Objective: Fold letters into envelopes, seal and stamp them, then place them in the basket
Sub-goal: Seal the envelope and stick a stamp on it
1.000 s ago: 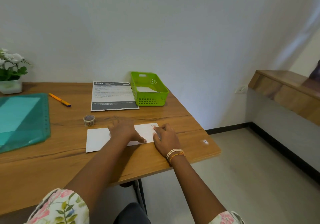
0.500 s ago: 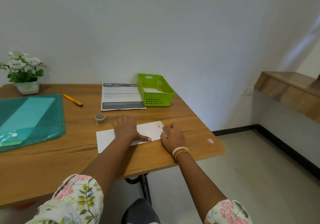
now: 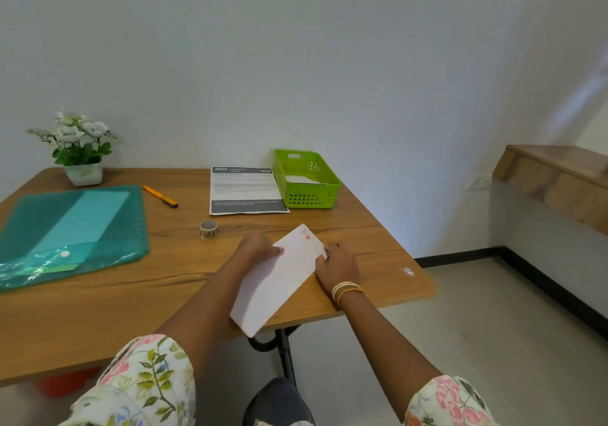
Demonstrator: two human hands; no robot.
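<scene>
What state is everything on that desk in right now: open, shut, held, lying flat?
Envelope: lifted, tilted, stamp at its far corner.
Left hand: gripping the envelope's left edge.
Right hand: gripping its right edge.
Green basket: upright, white paper inside.
Printed sheet: lying flat.
Tape roll: on its side, untouched.
Pen: lying flat.
Teal folder: flat, closed.
Potted plant: upright.

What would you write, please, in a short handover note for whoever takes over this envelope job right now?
Left hand and right hand both grip the white envelope, lifted and angled, with a red stamp mark near its far corner.
Green basket at the table's far edge already holds something white.
Tape roll sits left of the hands.
Left: place this envelope in the basket.
</scene>
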